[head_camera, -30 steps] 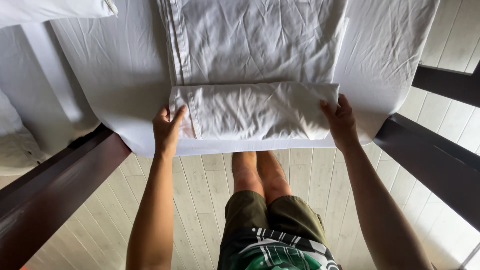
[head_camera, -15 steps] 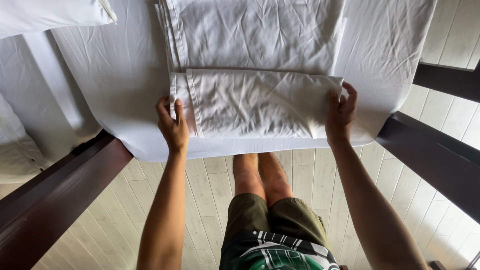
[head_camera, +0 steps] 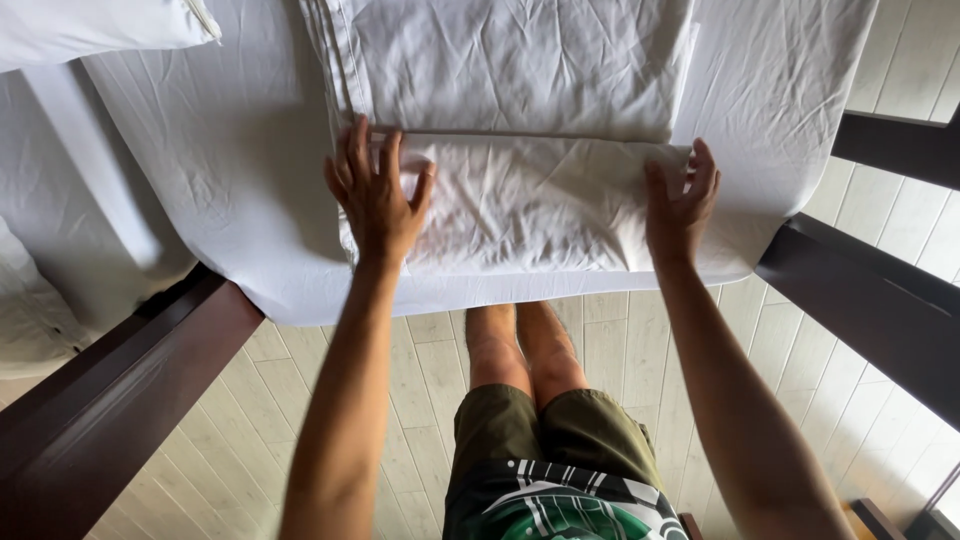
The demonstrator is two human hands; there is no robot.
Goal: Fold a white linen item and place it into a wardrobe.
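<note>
A folded white sheet (head_camera: pixel 530 200) lies on the corner of a bed with a white fitted cover (head_camera: pixel 220 180). Its near part is doubled over into a thick band. My left hand (head_camera: pixel 375 190) rests flat on the band's left end, fingers spread. My right hand (head_camera: pixel 680 200) presses the band's right end, fingers apart and curled slightly over the edge. Beyond the band the rest of the sheet (head_camera: pixel 510 60) stretches away in a long folded strip.
Dark wooden bed frame rails run at the lower left (head_camera: pixel 110 400) and at the right (head_camera: pixel 870 300). A white pillow (head_camera: pixel 90 30) lies at the top left. My legs in green shorts stand on a pale plank floor (head_camera: pixel 250 440).
Both hands rolled the folded band farther up the sheet, away from the bed's edge. My left hand shifted from gripping the band's end to lying flat on top.
</note>
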